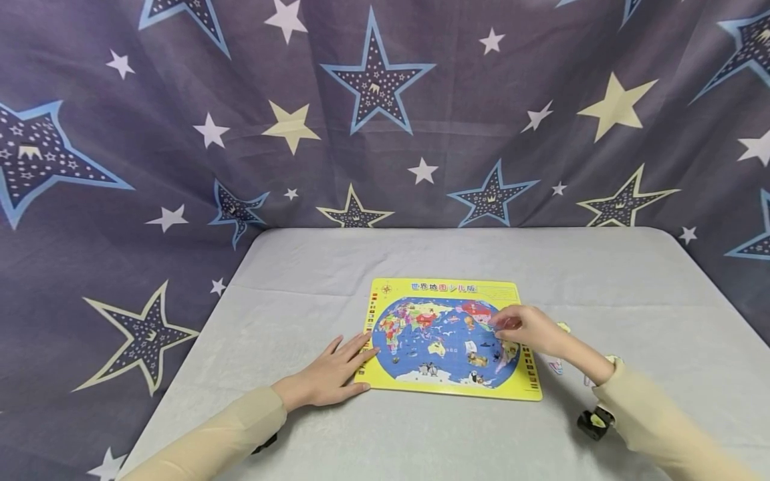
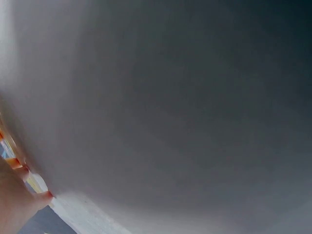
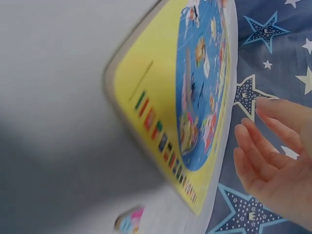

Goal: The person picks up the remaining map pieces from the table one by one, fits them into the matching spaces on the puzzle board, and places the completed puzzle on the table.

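Head: map board (image 1: 451,339) beneath half-curled, empty right fingers (image 1: 511,312); straight left fingers (image 1: 356,345) touch it.

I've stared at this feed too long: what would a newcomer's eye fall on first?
Probably the bright yellow world-map board, lying on the pale table. Next, the left hand spread at the board's left edge and the right hand at the map's right side. Behind, the dark star-patterned curtain fills the upper head view.

A dark purple-grey fabric backdrop (image 1: 361,159) printed with pale and blue-edged stars (image 1: 377,87) hangs behind. Before it stands a light grey, round-cornered surface (image 1: 307,284)
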`<act>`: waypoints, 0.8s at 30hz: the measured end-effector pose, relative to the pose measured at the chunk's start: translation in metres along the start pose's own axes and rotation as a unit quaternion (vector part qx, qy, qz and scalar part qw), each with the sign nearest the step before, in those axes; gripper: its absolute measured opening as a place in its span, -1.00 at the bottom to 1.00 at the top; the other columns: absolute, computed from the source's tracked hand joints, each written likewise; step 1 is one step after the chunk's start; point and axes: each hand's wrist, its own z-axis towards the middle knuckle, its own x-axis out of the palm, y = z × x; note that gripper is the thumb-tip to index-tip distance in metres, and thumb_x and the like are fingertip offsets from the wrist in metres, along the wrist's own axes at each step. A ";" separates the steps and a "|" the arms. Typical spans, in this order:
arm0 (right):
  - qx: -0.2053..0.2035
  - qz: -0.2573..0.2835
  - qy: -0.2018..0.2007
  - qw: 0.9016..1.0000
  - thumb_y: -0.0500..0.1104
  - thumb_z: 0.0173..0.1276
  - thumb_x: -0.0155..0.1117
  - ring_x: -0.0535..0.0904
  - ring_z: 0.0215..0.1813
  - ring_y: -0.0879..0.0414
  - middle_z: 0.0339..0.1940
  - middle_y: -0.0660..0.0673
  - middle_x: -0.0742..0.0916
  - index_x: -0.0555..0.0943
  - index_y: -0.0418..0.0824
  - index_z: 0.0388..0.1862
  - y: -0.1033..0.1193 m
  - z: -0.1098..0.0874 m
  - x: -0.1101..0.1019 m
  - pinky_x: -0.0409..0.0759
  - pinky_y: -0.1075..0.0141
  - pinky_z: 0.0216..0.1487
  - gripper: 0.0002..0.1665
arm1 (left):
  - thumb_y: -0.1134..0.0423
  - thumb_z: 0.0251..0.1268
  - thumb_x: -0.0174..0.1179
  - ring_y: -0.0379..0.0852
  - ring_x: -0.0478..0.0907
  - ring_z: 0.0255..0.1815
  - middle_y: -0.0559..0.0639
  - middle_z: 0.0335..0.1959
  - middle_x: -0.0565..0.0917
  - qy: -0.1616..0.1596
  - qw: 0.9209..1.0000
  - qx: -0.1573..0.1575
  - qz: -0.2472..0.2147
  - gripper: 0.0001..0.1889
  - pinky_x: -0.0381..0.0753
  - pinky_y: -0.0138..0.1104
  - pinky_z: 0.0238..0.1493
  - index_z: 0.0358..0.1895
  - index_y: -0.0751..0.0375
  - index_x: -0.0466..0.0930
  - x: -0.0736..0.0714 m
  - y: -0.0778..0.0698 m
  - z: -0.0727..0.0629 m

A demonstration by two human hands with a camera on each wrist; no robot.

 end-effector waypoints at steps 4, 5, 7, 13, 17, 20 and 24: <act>-0.011 -0.002 0.000 1.000 -0.35 0.09 0.24 0.53 -0.32 0.10 -0.33 -0.16 0.63 0.59 -0.41 -0.22 -0.003 -0.009 -0.005 0.52 0.39 -0.29 -0.76 | -0.24 0.28 -0.29 -0.07 -0.23 0.41 0.04 0.42 -0.20 0.001 1.000 -0.001 -0.001 -0.32 -0.19 0.01 0.30 0.40 -0.01 -0.09 0.000 0.000 0.000; -0.014 -0.004 -0.001 1.000 -0.37 0.08 0.24 0.53 -0.32 0.10 -0.33 -0.17 0.64 0.59 -0.42 -0.22 -0.004 -0.011 -0.006 0.53 0.39 -0.30 -0.76 | -0.24 0.28 -0.30 -0.07 -0.24 0.41 0.04 0.42 -0.20 0.002 1.000 -0.001 -0.001 -0.32 -0.19 0.00 0.31 0.40 -0.01 -0.09 0.000 0.000 0.000; -0.023 -0.011 -0.004 1.000 -0.39 0.08 0.24 0.53 -0.33 0.12 -0.33 -0.17 0.64 0.59 -0.41 -0.23 -0.006 -0.015 -0.008 0.53 0.38 -0.30 -0.77 | -0.24 0.28 -0.30 -0.07 -0.24 0.41 0.04 0.42 -0.20 0.003 1.000 -0.001 -0.001 -0.31 -0.19 0.01 0.31 0.40 -0.01 -0.09 0.000 0.000 0.000; -0.024 -0.028 -0.010 0.999 -0.39 0.07 0.25 0.52 -0.38 0.19 -0.37 -0.16 0.65 0.59 -0.41 -0.25 -0.014 -0.025 -0.013 0.53 0.39 -0.35 -0.78 | -0.25 0.28 -0.31 -0.07 -0.24 0.41 0.04 0.42 -0.20 0.004 1.000 -0.002 -0.002 -0.31 -0.19 0.01 0.30 0.40 -0.02 -0.09 0.000 0.000 0.000; -0.020 -0.026 -0.009 0.999 -0.39 0.05 0.24 0.52 -0.40 0.22 -0.40 -0.14 0.65 0.59 -0.43 -0.25 -0.017 -0.031 -0.016 0.52 0.41 -0.38 -0.77 | -0.25 0.28 -0.30 -0.07 -0.24 0.41 0.04 0.42 -0.19 0.003 1.000 -0.003 -0.004 -0.32 -0.19 0.01 0.30 0.40 -0.02 -0.08 0.000 -0.001 0.000; -0.020 -0.025 -0.006 0.999 -0.39 0.05 0.24 0.52 -0.40 0.22 -0.40 -0.13 0.65 0.58 -0.44 -0.25 -0.020 -0.037 -0.018 0.52 0.41 -0.39 -0.76 | -0.24 0.28 -0.30 -0.06 -0.23 0.41 0.05 0.42 -0.18 0.002 1.000 -0.003 -0.005 -0.32 -0.18 0.01 0.30 0.40 -0.01 -0.08 0.000 -0.001 0.000; -0.010 -0.022 0.002 1.000 -0.37 0.05 0.25 0.51 -0.40 0.23 -0.39 -0.14 0.65 0.58 -0.43 -0.23 -0.024 -0.043 -0.019 0.52 0.41 -0.40 -0.74 | -0.24 0.28 -0.31 -0.05 -0.22 0.41 0.06 0.42 -0.18 0.000 1.000 -0.001 -0.003 -0.32 -0.18 0.02 0.30 0.39 -0.01 -0.07 0.000 -0.001 0.000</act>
